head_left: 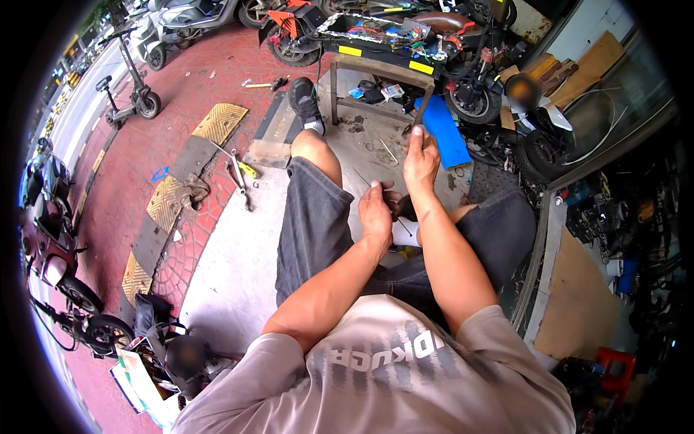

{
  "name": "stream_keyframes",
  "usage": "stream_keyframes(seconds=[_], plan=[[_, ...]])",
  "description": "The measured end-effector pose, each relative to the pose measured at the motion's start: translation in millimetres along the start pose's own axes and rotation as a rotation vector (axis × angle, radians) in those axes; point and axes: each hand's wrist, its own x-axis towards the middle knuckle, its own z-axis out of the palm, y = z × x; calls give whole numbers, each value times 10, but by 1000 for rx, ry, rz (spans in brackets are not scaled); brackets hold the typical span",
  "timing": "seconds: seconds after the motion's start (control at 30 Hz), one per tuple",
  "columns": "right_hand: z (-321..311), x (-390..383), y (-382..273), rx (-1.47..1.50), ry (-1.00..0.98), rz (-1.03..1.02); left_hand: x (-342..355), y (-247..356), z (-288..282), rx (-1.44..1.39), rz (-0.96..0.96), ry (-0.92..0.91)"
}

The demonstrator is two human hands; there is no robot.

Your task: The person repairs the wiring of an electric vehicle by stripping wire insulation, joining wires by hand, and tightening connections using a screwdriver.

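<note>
- Thin dark rod (406, 228) shows between the wrists, just beside the left hand and in front of a white sock (408, 237); it may come out of that hand, but I cannot tell. Its far end is hidden, so no finished fitting or join can be read from it.
- Well to the left of the grip, a metal wrench (241, 189) and a yellow-handled tool (249, 170) lie on the ground, neither in use.
- Left hand (377, 213) has its fingers curled inward, toward the other wrist; whether they are clamped on the rod or just close around it, I cannot tell.
- Ahead of the grip, a bench (334, 94) carries what looks like an electric scooter deck (383, 58), open on top with its wiring exposed. I judge closing it up is still left; neither hand touches it.
- Right hand (421, 160) is ahead and to the right of the left one, apart from it, fingers folded and thumb raised along them; whether anything is pinched there stays unclear.
- Just beyond the right hand, a blue panel (442, 134) lies flat, untouched.
</note>
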Motion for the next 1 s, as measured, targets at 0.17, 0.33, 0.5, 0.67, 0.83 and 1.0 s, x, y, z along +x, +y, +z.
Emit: stream_keyframes(seconds=[0.17, 0.33, 0.5, 0.67, 0.83, 1.0], plan=[[-115, -443, 315, -109, -59, 163, 187, 51, 27, 342, 438, -22], [-52, -925, 283, -173, -36, 202, 424, -69, -163, 458, 476, 36], [-68, -1594, 294, -2, 108, 363, 623, -30, -169, 305, 461, -28], [-322, -1370, 125, 301, 234, 445, 562, 294, 263, 362, 302, -170], [-580, -1027, -71, 541, 53, 664, 601, 607, 489, 709, 110, -451], [-502, -1080, 54, 531, -152, 660, 593, 230, 468, 235, -311, -414]])
